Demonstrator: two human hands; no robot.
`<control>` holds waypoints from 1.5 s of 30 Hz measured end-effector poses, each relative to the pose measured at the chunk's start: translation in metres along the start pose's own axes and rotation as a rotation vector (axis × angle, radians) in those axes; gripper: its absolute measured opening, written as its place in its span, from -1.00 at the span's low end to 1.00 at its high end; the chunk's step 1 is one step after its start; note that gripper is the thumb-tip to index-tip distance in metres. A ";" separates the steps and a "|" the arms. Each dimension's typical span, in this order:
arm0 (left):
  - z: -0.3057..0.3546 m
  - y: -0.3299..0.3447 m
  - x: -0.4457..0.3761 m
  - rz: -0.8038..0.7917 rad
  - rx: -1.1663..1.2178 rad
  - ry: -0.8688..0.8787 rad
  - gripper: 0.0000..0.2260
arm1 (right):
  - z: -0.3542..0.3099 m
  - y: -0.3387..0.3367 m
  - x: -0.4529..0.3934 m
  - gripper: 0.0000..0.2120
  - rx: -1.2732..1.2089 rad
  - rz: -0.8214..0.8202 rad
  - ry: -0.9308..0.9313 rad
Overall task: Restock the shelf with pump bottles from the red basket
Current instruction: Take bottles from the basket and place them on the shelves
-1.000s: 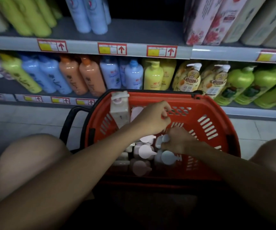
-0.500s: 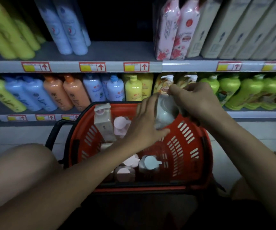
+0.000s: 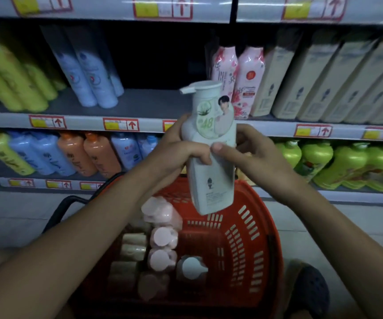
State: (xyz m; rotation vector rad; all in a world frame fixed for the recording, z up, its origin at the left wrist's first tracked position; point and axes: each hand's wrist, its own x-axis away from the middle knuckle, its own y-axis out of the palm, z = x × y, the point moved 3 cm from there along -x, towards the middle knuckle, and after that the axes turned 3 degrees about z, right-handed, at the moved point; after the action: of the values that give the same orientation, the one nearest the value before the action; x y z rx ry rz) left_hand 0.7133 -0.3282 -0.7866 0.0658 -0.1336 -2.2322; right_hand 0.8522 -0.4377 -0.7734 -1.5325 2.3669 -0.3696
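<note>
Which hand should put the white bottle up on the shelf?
Probably the right hand: it grips the white pump bottle on the side nearest the matching cream bottles, where the shelf has an open gap.

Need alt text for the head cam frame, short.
Both hands, left hand and right hand, hold a white pump bottle upright above a red basket of more bottles, in front of store shelves stocked with colourful bottles.

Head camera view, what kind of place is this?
Most likely a shop's toiletries aisle: shelves stocked with rows of identical bottles, price tags along the shelf edges, and a red basket of pump bottles on the floor.
</note>
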 end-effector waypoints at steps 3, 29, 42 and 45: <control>0.024 0.009 -0.007 -0.016 0.060 0.008 -0.31 | -0.007 -0.010 -0.003 -0.50 -0.042 0.013 -0.051; 0.216 0.136 0.003 0.013 -0.153 0.456 -0.19 | -0.118 -0.180 0.020 -0.47 -0.230 0.350 -0.320; 0.204 0.168 -0.072 0.054 -0.069 0.371 -0.31 | -0.150 -0.283 -0.071 -0.68 -0.247 0.511 -0.488; 0.208 0.179 -0.094 0.060 -0.083 0.371 -0.30 | -0.143 -0.304 -0.107 -0.67 -0.228 0.565 -0.489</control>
State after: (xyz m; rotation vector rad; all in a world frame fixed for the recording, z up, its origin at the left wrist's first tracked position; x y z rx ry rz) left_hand 0.8913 -0.3488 -0.5588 0.4217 0.1571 -2.1233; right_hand 1.0942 -0.4532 -0.5178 -0.8276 2.3424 0.3710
